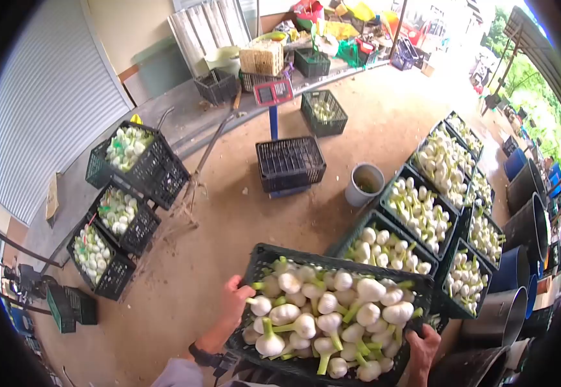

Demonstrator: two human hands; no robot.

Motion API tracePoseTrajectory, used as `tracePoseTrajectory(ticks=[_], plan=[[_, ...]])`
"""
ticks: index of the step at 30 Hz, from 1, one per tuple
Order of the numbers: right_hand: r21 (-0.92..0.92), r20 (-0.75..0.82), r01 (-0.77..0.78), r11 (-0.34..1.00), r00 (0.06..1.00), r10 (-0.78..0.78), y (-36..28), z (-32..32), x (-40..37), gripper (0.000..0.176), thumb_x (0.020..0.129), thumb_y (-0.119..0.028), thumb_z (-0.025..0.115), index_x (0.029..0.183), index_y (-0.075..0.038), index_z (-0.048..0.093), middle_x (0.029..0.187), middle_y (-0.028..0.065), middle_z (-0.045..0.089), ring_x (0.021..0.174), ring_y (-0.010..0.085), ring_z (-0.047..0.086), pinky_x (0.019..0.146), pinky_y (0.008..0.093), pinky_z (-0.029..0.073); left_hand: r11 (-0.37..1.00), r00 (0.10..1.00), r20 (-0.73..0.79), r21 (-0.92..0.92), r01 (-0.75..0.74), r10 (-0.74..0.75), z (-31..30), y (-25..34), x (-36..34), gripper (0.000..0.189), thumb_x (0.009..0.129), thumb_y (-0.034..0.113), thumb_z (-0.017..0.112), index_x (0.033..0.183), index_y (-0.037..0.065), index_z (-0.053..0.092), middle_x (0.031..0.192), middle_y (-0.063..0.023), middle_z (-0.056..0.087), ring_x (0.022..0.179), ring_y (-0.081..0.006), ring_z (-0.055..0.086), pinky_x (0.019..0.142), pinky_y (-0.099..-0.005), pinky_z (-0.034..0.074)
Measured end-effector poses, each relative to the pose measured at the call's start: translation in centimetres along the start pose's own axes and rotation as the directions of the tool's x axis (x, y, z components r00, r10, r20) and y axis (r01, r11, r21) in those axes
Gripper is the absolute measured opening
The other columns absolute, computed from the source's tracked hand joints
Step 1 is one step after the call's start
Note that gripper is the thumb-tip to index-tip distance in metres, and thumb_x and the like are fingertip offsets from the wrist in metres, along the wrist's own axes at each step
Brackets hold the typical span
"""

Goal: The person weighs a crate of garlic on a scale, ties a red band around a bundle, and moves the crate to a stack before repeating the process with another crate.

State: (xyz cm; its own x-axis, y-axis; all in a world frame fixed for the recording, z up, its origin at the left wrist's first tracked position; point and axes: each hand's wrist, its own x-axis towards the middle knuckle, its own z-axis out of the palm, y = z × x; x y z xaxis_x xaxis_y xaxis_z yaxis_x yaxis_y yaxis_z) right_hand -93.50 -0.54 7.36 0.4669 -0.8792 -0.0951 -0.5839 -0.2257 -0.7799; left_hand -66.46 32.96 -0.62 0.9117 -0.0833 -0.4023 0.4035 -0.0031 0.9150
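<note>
A dark plastic crate (338,258) full of white garlic bulbs (332,303) with short green stems is right in front of me. My left hand (234,303) grips its left end, the fingers closed over the side. At the opposite end my right hand (424,345) is closed on the crate's right side. Part of the fingers of both hands is hidden by the crate wall. Just beyond it stands another crate of garlic (384,248), partly covered by the held one.
More garlic crates (445,161) stand to the right, beside large dark tubs (526,213). A grey bucket (364,184) is ahead. An empty crate (291,161) rests on a scale with a red display (273,93). At left, filled crates (154,168) adjoin a cart.
</note>
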Motion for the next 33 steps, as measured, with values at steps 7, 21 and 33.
tracePoseTrajectory(ticks=[7, 21, 33], plan=[[-0.107, 0.129, 0.135, 0.985, 0.984, -0.121, -11.0, 12.4, 13.5, 0.021, 0.071, -0.016, 0.065, 0.074, 0.005, 0.061, 0.06, 0.0122, 0.056, 0.057, 0.0168, 0.052, 0.056, 0.0362, 0.042, 0.979, 0.991, -0.108, -0.179, -0.095, 0.076, -2.2, 9.6, 11.3, 0.011, 0.072, 0.0, 0.059, 0.083, 0.001, 0.058, 0.079, -0.002, 0.061, 0.069, -0.0095, 0.054, 0.064, -0.0243, 0.043], [-0.071, 0.317, 0.13, 0.989, 0.943, -0.101, -21.7, 41.9, 42.7, 0.019, 0.068, -0.012, 0.063, 0.071, 0.006, 0.059, 0.058, 0.0114, 0.056, 0.056, 0.0142, 0.051, 0.055, 0.0347, 0.042, 0.99, 0.975, -0.213, -0.138, 0.035, -0.064, 2.8, 12.9, 48.3, 0.007, 0.074, 0.002, 0.058, 0.081, 0.003, 0.056, 0.073, -0.0045, 0.058, 0.07, -0.0155, 0.059, 0.069, -0.0272, 0.047], [-0.279, 0.388, 0.161, 0.947, 0.921, -0.042, -21.8, 63.7, 65.2, 0.026, 0.067, -0.019, 0.064, 0.079, 0.004, 0.067, 0.07, 0.0232, 0.065, 0.068, 0.0353, 0.066, 0.067, 0.0443, 0.049, 0.974, 0.96, -0.178, -0.103, 0.202, -0.218, 8.4, 8.5, 74.6, 0.014, 0.074, 0.003, 0.058, 0.066, 0.01, 0.048, 0.067, -0.0005, 0.052, 0.064, -0.0131, 0.053, 0.059, -0.0286, 0.042]])
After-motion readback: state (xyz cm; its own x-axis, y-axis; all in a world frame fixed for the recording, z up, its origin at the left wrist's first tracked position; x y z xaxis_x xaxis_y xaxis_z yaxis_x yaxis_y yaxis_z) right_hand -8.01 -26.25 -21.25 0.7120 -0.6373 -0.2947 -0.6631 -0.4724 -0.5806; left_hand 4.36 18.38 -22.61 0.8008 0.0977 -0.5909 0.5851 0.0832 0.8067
